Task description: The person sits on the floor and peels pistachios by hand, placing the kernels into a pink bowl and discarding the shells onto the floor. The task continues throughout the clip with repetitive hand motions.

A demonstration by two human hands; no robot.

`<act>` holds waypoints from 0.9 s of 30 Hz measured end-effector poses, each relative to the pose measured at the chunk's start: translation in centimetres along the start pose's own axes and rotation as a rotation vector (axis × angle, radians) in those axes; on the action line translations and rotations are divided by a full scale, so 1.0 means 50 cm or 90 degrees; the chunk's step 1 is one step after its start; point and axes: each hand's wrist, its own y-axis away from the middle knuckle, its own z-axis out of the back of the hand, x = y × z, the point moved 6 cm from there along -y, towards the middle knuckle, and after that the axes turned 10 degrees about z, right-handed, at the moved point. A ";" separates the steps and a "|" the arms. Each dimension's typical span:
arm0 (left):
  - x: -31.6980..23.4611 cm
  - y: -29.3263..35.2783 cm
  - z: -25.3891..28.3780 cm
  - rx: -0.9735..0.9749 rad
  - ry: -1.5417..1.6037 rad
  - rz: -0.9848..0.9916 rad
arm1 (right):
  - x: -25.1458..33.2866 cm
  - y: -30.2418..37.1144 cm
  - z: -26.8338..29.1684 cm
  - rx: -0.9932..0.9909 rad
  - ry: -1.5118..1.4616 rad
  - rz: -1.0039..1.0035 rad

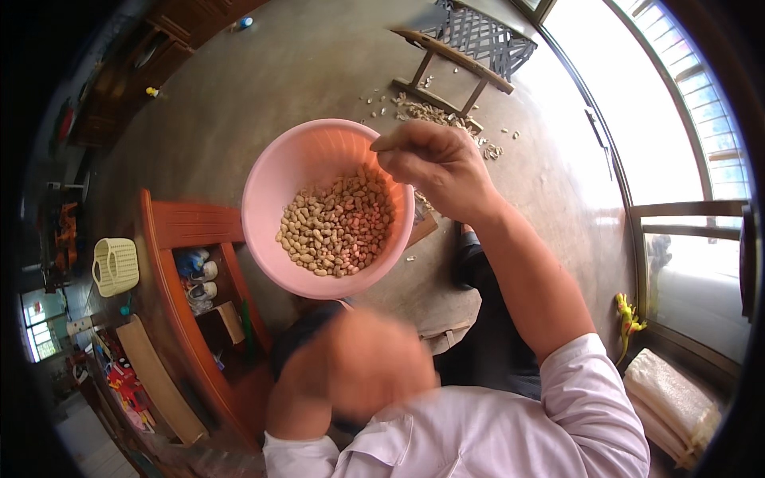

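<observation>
A pink plastic basin (275, 263) holds unshelled peanuts (315, 227) and several reddish kernels (362, 235). Over the basin's far right rim is my right hand (434, 167), its thumb and fingertips pinched together. Whatever small thing they may hold is too hidden to name. My left hand (362, 366), smeared by motion, is close to my body and nearer than the basin. Its fingers cannot be made out.
Broken peanut shells (446, 115) are scattered on the floor near a low stool with a woven black seat (486, 40). An orange-red wooden cabinet (179, 279) with shoes (205, 275) inside stands left of the basin. A yellow toy lizard (628, 323) lies by the glazed door (629, 119).
</observation>
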 end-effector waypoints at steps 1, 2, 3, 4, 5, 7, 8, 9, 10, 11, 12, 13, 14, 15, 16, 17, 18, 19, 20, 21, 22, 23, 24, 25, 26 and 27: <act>-0.063 0.015 -0.039 0.115 0.039 -0.086 | 0.001 0.001 -0.008 0.006 0.009 -0.003; -0.126 0.044 -0.074 0.292 -0.059 -0.244 | 0.007 -0.003 -0.015 0.010 -0.015 -0.016; -0.159 0.062 -0.112 0.397 0.125 -0.254 | 0.001 -0.002 -0.017 0.011 -0.027 -0.024; -0.188 0.078 -0.148 0.508 0.250 -0.288 | -0.003 -0.005 -0.022 0.013 -0.046 -0.025; -0.193 0.080 -0.169 0.502 0.324 -0.281 | -0.009 -0.004 -0.026 0.011 -0.059 -0.027; -0.190 0.076 -0.202 0.482 0.474 -0.257 | -0.019 0.000 -0.038 0.010 -0.057 -0.033; -0.170 0.059 -0.221 0.560 0.390 -0.189 | -0.022 0.003 -0.042 0.014 -0.053 -0.035; -0.145 0.046 -0.233 0.520 0.318 -0.162 | -0.022 0.005 -0.045 0.018 -0.051 -0.036; -0.117 0.037 -0.244 0.478 0.247 -0.135 | -0.026 0.009 -0.047 0.052 -0.019 -0.074; -0.099 0.025 -0.248 0.433 0.174 -0.106 | -0.022 0.009 -0.044 0.051 -0.018 -0.064; -0.100 0.012 -0.220 0.287 0.051 -0.120 | -0.014 0.009 -0.048 0.053 -0.020 -0.052; -0.099 0.009 -0.179 0.146 -0.065 -0.135 | -0.013 0.012 -0.046 0.051 -0.018 -0.045; -0.081 0.022 -0.132 0.010 -0.091 -0.109 | -0.009 0.011 -0.043 0.043 -0.009 -0.036; -0.064 0.047 -0.082 -0.122 -0.112 -0.082 | -0.002 0.008 -0.032 0.031 0.003 -0.030; -0.064 0.077 -0.034 -0.292 -0.336 -0.031 | -0.002 0.009 -0.015 0.013 0.020 -0.027; -0.029 0.078 0.027 -0.446 -0.169 -0.006 | -0.014 0.007 0.009 -0.038 0.022 -0.010; -0.003 0.104 0.057 -0.583 -0.033 0.138 | -0.023 0.005 0.010 -0.041 0.009 -0.024; 0.016 0.125 0.096 -0.582 -0.037 0.151 | -0.020 0.002 0.004 -0.040 -0.005 -0.032; 0.035 0.132 0.118 -0.555 0.050 0.160 | -0.018 0.003 -0.004 -0.026 -0.019 -0.048; 0.041 0.121 0.135 -0.555 -0.014 0.152 | -0.018 0.002 -0.016 -0.008 -0.033 -0.064; 0.043 0.109 0.150 -0.554 -0.068 0.147 | -0.017 0.001 -0.022 0.006 -0.045 -0.077; 0.047 0.097 0.161 -0.552 -0.122 0.141 | -0.017 0.003 -0.033 0.026 -0.087 -0.101; 0.058 0.083 0.169 -0.553 -0.125 0.141 | -0.016 0.008 -0.044 0.046 -0.128 -0.124; 0.071 0.066 0.173 -0.554 -0.128 0.138 | -0.013 0.012 -0.056 0.065 -0.168 -0.146; 0.086 0.054 0.179 -0.555 -0.132 0.134 | -0.012 0.019 -0.070 0.080 -0.245 -0.168; 0.105 0.041 0.190 -0.542 -0.143 0.105 | -0.019 0.025 -0.078 0.082 -0.283 -0.198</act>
